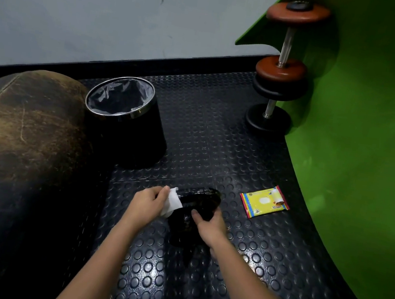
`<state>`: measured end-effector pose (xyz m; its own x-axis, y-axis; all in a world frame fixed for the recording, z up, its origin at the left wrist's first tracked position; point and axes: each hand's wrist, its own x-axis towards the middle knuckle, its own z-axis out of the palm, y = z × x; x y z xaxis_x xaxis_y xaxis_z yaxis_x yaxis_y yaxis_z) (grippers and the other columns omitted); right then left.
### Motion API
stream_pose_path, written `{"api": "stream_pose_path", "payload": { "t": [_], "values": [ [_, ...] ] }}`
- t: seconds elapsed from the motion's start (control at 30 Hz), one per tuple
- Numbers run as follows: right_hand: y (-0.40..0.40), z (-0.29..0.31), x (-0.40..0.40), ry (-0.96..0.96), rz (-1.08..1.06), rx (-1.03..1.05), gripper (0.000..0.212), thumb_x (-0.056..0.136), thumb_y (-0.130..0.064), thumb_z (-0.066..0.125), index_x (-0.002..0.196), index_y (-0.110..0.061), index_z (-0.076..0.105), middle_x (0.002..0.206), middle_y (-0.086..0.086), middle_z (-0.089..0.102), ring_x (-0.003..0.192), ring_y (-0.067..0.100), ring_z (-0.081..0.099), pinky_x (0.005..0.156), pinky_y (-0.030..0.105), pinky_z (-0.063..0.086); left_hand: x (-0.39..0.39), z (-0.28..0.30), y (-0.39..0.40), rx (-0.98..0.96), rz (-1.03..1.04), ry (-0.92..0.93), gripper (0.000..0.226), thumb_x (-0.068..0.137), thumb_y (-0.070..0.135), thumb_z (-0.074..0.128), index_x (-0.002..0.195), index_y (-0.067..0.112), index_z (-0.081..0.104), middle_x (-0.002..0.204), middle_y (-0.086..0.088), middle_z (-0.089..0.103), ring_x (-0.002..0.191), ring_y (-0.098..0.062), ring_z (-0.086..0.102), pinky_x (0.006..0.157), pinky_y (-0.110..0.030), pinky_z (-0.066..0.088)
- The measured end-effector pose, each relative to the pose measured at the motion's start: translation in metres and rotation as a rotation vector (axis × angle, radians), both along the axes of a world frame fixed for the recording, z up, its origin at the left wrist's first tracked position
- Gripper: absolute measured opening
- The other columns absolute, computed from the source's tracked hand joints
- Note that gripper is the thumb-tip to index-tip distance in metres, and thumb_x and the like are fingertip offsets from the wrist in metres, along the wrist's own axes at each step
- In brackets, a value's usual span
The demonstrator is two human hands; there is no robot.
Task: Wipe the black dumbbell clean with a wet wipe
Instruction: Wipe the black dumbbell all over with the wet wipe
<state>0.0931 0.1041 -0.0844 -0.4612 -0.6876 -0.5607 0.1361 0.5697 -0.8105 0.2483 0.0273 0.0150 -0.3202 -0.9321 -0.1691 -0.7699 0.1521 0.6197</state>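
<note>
Two hands working black dumbbell (197, 199) lying on studded floor mat (218, 139): left hand (147, 204) pinching wet wipe (173, 201) against end, right hand (209, 226) gripping middle, steadying. Judging dumbbell heavy, rigid, roll-prone; wipe limp, slippery.

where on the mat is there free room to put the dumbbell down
Bare mat lies between the bin and the stacked dumbbells, and also near the camera, below both forearms. It is crowded around the black dumbbell, where the left hand, right hand and wipes pack sit.
</note>
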Motion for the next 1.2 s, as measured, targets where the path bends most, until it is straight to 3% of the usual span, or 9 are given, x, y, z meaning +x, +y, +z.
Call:
{"api": "stream_pose_path", "payload": {
  "t": [0.07, 0.2, 0.37, 0.5, 0.67, 0.87, 0.97, 1.07, 1.2],
  "values": [
    [-0.003, -0.005, 0.001, -0.007, -0.023, -0.014, 0.067, 0.076, -0.043, 0.078, 0.135, -0.032, 0.046, 0.125, -0.004, 0.065, 0.114, 0.022, 0.063, 0.103, 0.044, 0.050, -0.007, 0.001, 0.000, -0.021, -0.025, -0.009, 0.045, 0.102, 0.039, 0.042, 0.080, 0.004, 0.061, 0.071, -0.008, 0.065, 0.066, -0.017, 0.057, 0.057, -0.023, 0.038],
    [-0.007, -0.014, 0.010, -0.020, -0.064, -0.035, 0.072, 0.073, -0.048, 0.075, 0.137, -0.033, 0.044, 0.127, -0.003, 0.064, 0.115, 0.023, 0.062, 0.102, 0.045, 0.050, -0.011, 0.008, -0.002, -0.002, -0.032, 0.008, 0.035, 0.101, 0.038, 0.045, 0.091, 0.014, 0.070, 0.084, -0.005, 0.072, 0.068, -0.003, 0.055, 0.061, -0.018, 0.041],
    [-0.005, -0.006, 0.012, -0.077, -0.074, -0.053, 0.070, 0.082, -0.040, 0.075, 0.141, -0.028, 0.041, 0.133, -0.001, 0.060, 0.120, 0.024, 0.059, 0.107, 0.045, 0.047, 0.005, 0.007, -0.003, 0.061, -0.009, 0.002, 0.045, 0.102, 0.043, 0.041, 0.076, 0.012, 0.062, 0.073, 0.000, 0.064, 0.072, -0.013, 0.057, 0.062, -0.025, 0.041],
    [-0.006, -0.014, 0.009, -0.014, -0.026, -0.042, 0.069, 0.085, -0.042, 0.072, 0.144, -0.024, 0.041, 0.137, 0.001, 0.055, 0.125, 0.025, 0.055, 0.110, 0.044, 0.043, -0.011, 0.010, -0.006, 0.009, -0.087, -0.033, 0.043, 0.103, 0.038, 0.041, 0.080, 0.008, 0.062, 0.075, -0.003, 0.066, 0.072, -0.015, 0.060, 0.062, -0.025, 0.042],
    [-0.015, -0.020, 0.016, 0.078, -0.007, -0.007, 0.099, 0.072, -0.054, 0.075, 0.152, -0.016, 0.031, 0.154, 0.008, 0.038, 0.140, 0.029, 0.039, 0.116, 0.044, 0.033, -0.009, 0.006, -0.004, -0.031, -0.100, -0.020, 0.046, 0.103, 0.040, 0.042, 0.076, 0.006, 0.058, 0.070, -0.005, 0.064, 0.066, -0.011, 0.056, 0.061, -0.025, 0.041],
    [-0.023, -0.025, 0.014, 0.066, 0.029, 0.062, 0.121, 0.072, -0.063, 0.075, 0.157, -0.006, 0.010, 0.163, 0.011, 0.014, 0.150, 0.030, 0.018, 0.122, 0.043, 0.021, 0.000, 0.004, 0.000, 0.001, 0.003, -0.028, 0.044, 0.102, 0.043, 0.043, 0.078, 0.013, 0.065, 0.070, -0.003, 0.066, 0.069, -0.011, 0.058, 0.063, -0.022, 0.041],
    [-0.025, -0.028, 0.010, 0.052, 0.032, 0.034, 0.117, 0.072, -0.057, 0.077, 0.157, -0.010, 0.012, 0.162, 0.010, 0.017, 0.150, 0.028, 0.018, 0.122, 0.043, 0.021, -0.002, 0.003, 0.003, -0.011, 0.011, -0.041, 0.041, 0.101, 0.042, 0.045, 0.084, 0.015, 0.070, 0.075, -0.005, 0.069, 0.070, -0.006, 0.058, 0.064, -0.019, 0.041],
    [-0.028, -0.023, 0.006, 0.052, 0.070, 0.029, 0.113, 0.071, -0.055, 0.078, 0.156, -0.012, 0.016, 0.161, 0.007, 0.021, 0.149, 0.028, 0.022, 0.121, 0.045, 0.024, 0.004, 0.003, 0.004, 0.003, 0.035, -0.018, 0.049, 0.101, 0.045, 0.044, 0.085, 0.005, 0.068, 0.079, -0.013, 0.069, 0.071, -0.015, 0.060, 0.063, -0.025, 0.042],
    [-0.032, -0.018, 0.004, 0.049, 0.103, 0.033, 0.121, 0.057, -0.067, 0.076, 0.154, -0.018, 0.023, 0.158, 0.003, 0.028, 0.147, 0.026, 0.029, 0.119, 0.046, 0.030, 0.006, 0.002, 0.011, 0.023, 0.060, -0.014, 0.048, 0.103, 0.045, 0.040, 0.076, 0.012, 0.061, 0.072, -0.003, 0.065, 0.072, -0.014, 0.059, 0.062, -0.022, 0.040]
  ]
}}
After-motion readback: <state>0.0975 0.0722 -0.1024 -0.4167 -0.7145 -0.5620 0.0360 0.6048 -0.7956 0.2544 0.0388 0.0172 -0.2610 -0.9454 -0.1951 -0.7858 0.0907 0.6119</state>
